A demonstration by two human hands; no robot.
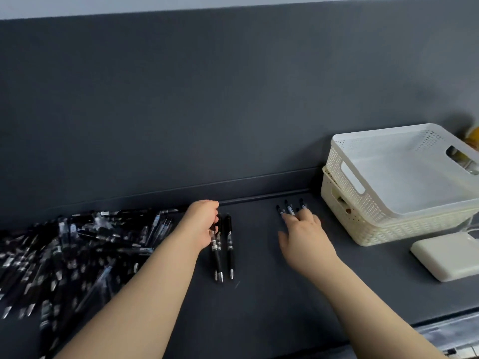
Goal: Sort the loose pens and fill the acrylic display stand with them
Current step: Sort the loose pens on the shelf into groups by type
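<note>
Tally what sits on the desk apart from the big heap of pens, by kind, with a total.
Black pens by the left hand: 3
Pens under the right hand: at least 3 tips showing
Baskets, stacked: 2
White flat box: 1
Total: 9, at least

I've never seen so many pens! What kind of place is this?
Probably a stationery shop's stockroom or packing desk. A big pile of black pens covers a dark table, and stacked white baskets sit nearby. I can't be sure.
</note>
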